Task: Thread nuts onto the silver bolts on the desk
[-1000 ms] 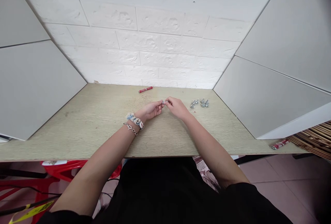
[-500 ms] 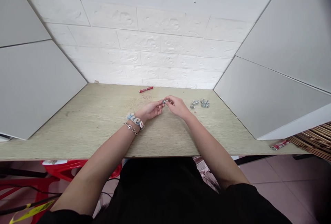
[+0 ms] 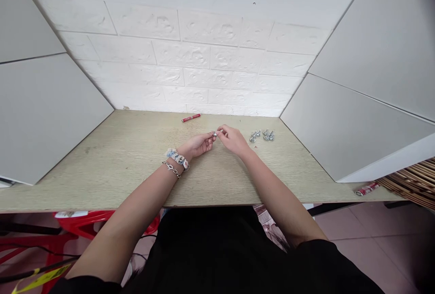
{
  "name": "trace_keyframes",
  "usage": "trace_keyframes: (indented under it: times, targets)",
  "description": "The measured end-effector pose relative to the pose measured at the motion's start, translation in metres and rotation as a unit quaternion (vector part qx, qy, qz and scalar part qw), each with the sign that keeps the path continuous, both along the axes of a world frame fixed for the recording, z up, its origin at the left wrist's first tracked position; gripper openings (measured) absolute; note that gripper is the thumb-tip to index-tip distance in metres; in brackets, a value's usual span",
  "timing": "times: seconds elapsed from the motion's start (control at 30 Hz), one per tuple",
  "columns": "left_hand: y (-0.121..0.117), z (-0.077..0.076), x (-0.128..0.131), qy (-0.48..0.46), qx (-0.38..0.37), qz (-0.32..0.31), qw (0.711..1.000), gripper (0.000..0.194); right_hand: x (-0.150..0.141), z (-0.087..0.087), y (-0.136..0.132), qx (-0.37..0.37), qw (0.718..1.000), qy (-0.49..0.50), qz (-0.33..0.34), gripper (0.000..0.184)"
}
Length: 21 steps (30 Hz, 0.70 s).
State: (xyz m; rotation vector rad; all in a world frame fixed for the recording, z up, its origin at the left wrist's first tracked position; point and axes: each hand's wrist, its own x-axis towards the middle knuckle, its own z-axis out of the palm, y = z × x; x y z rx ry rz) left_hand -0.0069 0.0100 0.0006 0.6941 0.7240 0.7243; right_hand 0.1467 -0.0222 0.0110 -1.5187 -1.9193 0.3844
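Observation:
My left hand (image 3: 203, 145) pinches the wide end of a small silver bolt (image 3: 215, 134) between thumb and forefinger, its other fingers curled. From the right, my right hand (image 3: 231, 139) has its thumb and forefinger closed on the bolt's shank, which they mostly hide. Both hands hover just over the tabletop with their fingertips almost meeting. To the right of them stand similar bolts with wide round ends, in a left cluster (image 3: 254, 136) and a right cluster (image 3: 268, 135).
Behind the hands, a red tube (image 3: 190, 118) lies near the white brick-patterned wall (image 3: 197, 54). Grey panels flank the wooden tabletop (image 3: 112, 162). At the right edge are another red tube (image 3: 367, 189) and a woven brown item (image 3: 413, 183). Red stools (image 3: 79, 224) stand below left.
My right fingertips have shifted slightly along the bolt and now cover more of its shank. My left hand keeps its pinch, and the clusters stay the same.

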Motion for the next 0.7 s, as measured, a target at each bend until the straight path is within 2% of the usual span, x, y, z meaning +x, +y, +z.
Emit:
trace_keyframes:
  times: [0.23, 0.4, 0.53, 0.7]
  targets:
    - [0.0025, -0.0017, -0.0004, 0.005, 0.005, 0.004, 1.000, 0.013, 0.0023, -0.0065, 0.0048, 0.008, 0.998, 0.019, 0.053, 0.021]
    - [0.0011, -0.0015, -0.0001, 0.015, 0.013, 0.006, 1.000, 0.014, 0.0019, -0.0056, 0.0038, -0.001, 0.999, 0.010, 0.048, 0.018]
    - [0.0009, -0.0015, -0.0002, 0.018, 0.025, 0.000, 1.000, 0.017, 0.0007, -0.0032, 0.0016, -0.005, 1.000, -0.017, 0.023, 0.026]
    - [0.0016, -0.0013, -0.0006, 0.017, 0.034, 0.009, 0.999, 0.013, 0.0005, -0.0050, 0.0030, -0.007, 1.000, 0.018, 0.020, 0.021]
